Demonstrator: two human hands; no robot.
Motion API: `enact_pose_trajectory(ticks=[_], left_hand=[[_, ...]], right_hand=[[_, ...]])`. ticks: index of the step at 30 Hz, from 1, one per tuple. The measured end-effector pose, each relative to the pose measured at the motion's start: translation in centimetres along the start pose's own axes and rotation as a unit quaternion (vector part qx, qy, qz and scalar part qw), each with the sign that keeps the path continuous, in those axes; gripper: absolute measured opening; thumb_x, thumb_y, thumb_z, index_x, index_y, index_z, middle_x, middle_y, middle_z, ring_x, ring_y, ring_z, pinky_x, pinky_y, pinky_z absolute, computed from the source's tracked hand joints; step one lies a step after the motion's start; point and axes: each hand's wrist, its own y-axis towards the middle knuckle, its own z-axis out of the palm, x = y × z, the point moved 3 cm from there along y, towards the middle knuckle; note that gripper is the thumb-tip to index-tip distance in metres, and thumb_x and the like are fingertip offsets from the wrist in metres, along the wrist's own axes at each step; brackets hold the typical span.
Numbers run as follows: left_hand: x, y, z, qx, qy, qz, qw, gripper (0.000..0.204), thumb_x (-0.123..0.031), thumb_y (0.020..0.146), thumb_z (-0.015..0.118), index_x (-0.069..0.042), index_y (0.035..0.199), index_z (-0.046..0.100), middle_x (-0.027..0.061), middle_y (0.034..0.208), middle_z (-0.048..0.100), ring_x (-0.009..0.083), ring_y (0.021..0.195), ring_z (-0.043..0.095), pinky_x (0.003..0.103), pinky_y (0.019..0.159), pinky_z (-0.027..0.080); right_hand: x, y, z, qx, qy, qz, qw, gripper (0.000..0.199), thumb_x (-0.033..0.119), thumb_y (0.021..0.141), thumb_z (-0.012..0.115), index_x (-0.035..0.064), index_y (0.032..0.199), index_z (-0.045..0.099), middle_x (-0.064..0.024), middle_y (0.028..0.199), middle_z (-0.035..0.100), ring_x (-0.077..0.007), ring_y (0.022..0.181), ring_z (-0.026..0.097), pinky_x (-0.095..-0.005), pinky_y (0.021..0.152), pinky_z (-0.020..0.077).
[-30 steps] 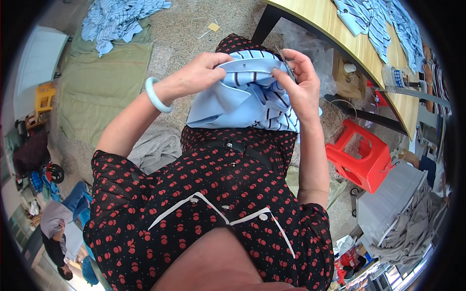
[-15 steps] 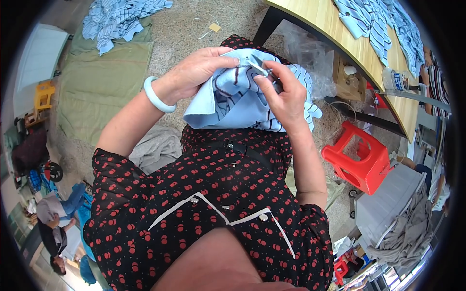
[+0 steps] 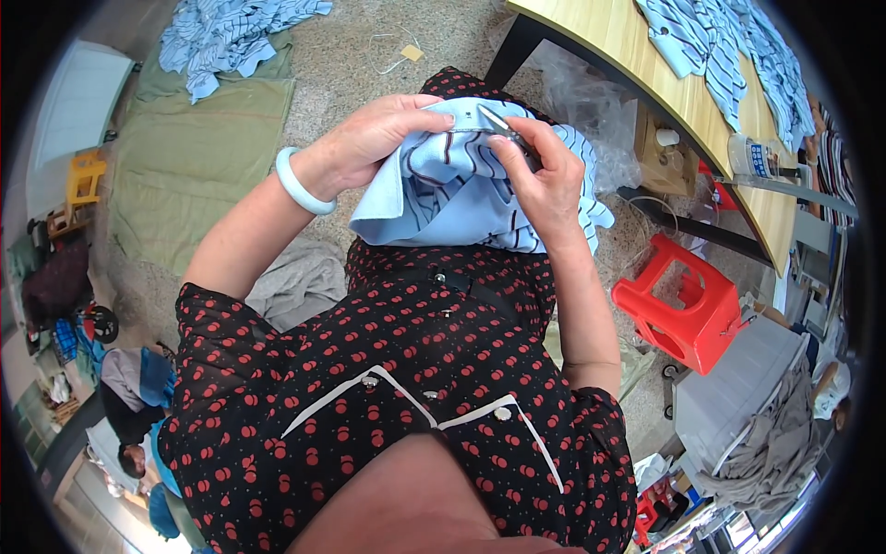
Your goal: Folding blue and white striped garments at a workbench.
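Across my lap lies a light blue shirt (image 3: 434, 198) with dark stripes, bunched up. My left hand (image 3: 383, 134), a pale bangle on its wrist, pinches the edge of a plain blue band of the shirt between thumb and fingers. A small dark mark shows on that band. In my right hand (image 3: 549, 175) is a pair of thread snips (image 3: 496, 118), their metal blades close together and pointing up and left beside the mark. My right fingers and thumb hide most of the handles.
A wooden-topped table (image 3: 637, 42) with striped blue garments (image 3: 697, 42) stands at the upper right. Below it is a red plastic stool (image 3: 678, 303). More striped garments (image 3: 221, 42) lie on a green cloth (image 3: 198, 157) at left. Another person (image 3: 129, 406) is at lower left.
The blades of the snips, spread apart at the shirt's band before, have come together and drawn slightly right. The left hand keeps its pinch. The person at lower left has shifted.
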Motion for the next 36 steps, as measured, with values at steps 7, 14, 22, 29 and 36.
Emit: enact_pose_trajectory(ticks=[7,14,22,29,36], left_hand=[[0.1,0.0,-0.2,0.007,0.003,-0.006,1.000,0.019,-0.011,0.081,0.052,0.000,0.096,0.054,0.0043,0.083,0.060,0.0075,0.069,0.058,0.020,0.063,0.048],[0.0,-0.2,-0.3,0.014,0.022,-0.027,0.999,0.021,-0.011,0.081,0.052,0.001,0.098,0.053,0.0052,0.086,0.060,0.0079,0.070,0.058,0.020,0.064,0.048],[0.0,-0.6,-2.2,0.008,0.322,0.057,0.945,0.030,-0.008,0.074,0.050,0.002,0.102,0.053,0.0054,0.086,0.059,0.0082,0.079,0.054,0.022,0.071,0.043],[-0.7,-2.4,-2.7,-0.044,0.258,0.062,0.963,0.029,-0.011,0.077,0.051,0.002,0.102,0.053,0.0046,0.089,0.059,0.0077,0.080,0.054,0.021,0.072,0.043],[-1.6,-3.0,-2.5,-0.038,0.142,0.042,0.988,0.020,-0.014,0.081,0.054,0.000,0.095,0.056,0.0023,0.082,0.059,0.0057,0.070,0.055,0.019,0.063,0.045]], right_hand=[[0.7,0.1,0.7,0.021,0.031,-0.008,0.999,0.018,0.012,0.071,0.067,0.0026,0.085,0.060,-0.0083,0.078,0.062,-0.0145,0.062,0.058,-0.0245,0.056,0.0464],[0.8,1.0,-0.4,0.024,0.002,0.009,1.000,0.035,0.009,0.074,0.065,0.0019,0.106,0.052,-0.0025,0.088,0.060,-0.0075,0.071,0.055,-0.0201,0.064,0.0432],[-0.2,1.7,0.8,0.116,0.246,0.168,0.948,0.041,0.002,0.074,0.062,0.0030,0.113,0.047,-0.0015,0.081,0.058,-0.0055,0.076,0.053,-0.0188,0.069,0.0420],[0.1,2.8,1.1,0.094,0.241,0.155,0.954,0.038,0.000,0.074,0.060,0.0013,0.110,0.048,-0.0018,0.085,0.058,-0.0051,0.078,0.053,-0.0178,0.070,0.0412],[-0.7,3.0,1.2,0.001,0.117,0.086,0.989,0.033,0.005,0.076,0.062,0.0011,0.106,0.051,-0.0013,0.085,0.058,-0.0062,0.076,0.052,-0.0188,0.069,0.0422]])
